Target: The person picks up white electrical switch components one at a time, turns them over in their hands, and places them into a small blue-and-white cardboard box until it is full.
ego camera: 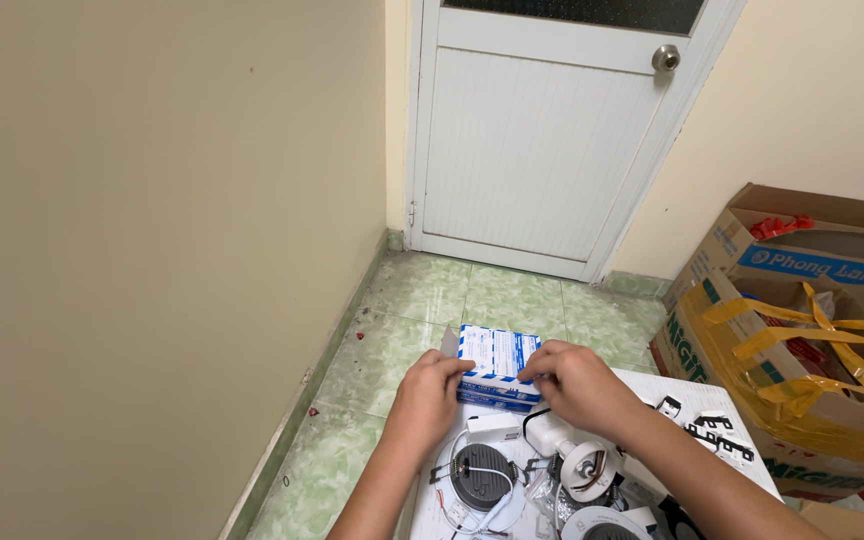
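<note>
The left hand (pixel 430 392) sits in the lower middle of the frame, its fingers pinched onto the left end of a small blue and white carton (pixel 493 366), just below a grey flap (pixel 449 342) that stands open at that end. The right hand (pixel 574 382) lies just to the right of it, fingers curled and clamped on the carton's near right edge. Both hands hold the carton at the far edge of a white surface (pixel 652 385), low in the frame, with the green tiled floor (pixel 512 295) behind it.

Below the hands, near the bottom edge, lie 2 round recessed light fittings: a dark one (pixel 482 475) with a white wire looped over it, and a white one (pixel 590 468) tipped on its side. A small white driver block (pixel 492 428) rests between the left hand and the dark fitting. To the right of the right forearm, several small black and white clips (pixel 714 432) lie scattered on the surface.

At the right edge of the frame stands a large cardboard box (pixel 802 400) crossed with yellow tape. A white door (pixel 542 150) with a round metal knob (pixel 665 57) fills the upper middle, and a cream wall (pixel 152 250) takes the left side.
</note>
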